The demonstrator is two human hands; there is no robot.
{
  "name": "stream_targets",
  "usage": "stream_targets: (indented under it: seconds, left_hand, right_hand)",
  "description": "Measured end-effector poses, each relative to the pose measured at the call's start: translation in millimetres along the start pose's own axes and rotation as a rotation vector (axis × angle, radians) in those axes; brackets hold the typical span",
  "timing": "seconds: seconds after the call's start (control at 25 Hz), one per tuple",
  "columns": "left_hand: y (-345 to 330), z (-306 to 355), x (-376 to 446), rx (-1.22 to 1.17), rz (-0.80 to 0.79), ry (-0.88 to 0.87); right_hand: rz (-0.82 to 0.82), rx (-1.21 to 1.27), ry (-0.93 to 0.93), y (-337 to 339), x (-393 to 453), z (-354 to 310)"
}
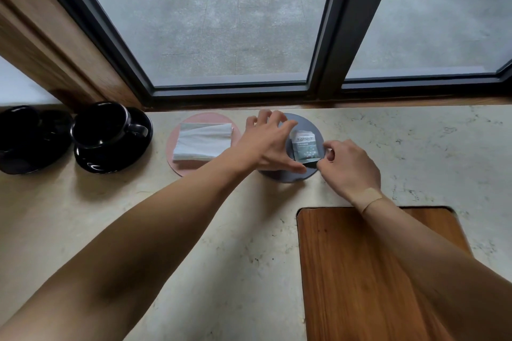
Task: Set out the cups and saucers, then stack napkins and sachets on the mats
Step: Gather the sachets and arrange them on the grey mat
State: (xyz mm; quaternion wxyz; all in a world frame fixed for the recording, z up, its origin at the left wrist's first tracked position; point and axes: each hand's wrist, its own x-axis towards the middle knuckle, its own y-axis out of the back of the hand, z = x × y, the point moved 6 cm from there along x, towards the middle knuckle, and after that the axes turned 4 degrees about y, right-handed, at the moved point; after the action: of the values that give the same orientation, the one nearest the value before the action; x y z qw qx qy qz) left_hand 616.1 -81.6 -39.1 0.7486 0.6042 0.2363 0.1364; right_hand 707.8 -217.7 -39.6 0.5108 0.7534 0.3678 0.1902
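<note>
A small stack of grey-green sachets [304,147] lies on a round dark grey mat [310,126]. My left hand [267,144] reaches across the mat with fingers spread, its thumb against the stack's lower left corner. My right hand [349,166] pinches the stack's lower right corner with curled fingers. Left of that mat, white folded napkins [203,144] are stacked on a round pink mat [177,147]. At the far left stand two black cups on black saucers, one [102,126] nearer the mats, the other [19,124] at the frame's edge.
A wooden board [360,271] is set into the pale marble counter [194,230] at the lower right. Dark-framed windows [340,36] run along the back of the counter. A wooden panel [55,50] rises at the back left.
</note>
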Motion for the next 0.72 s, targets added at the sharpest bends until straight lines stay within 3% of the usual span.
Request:
stream_targets:
  seconds: [0.72]
  left_hand:
    - [-1.1,-2.6,10.7,0.062,0.007,-0.058]
  right_hand:
    - [0.099,0.044,0.105,-5.9,-3.0,-1.8]
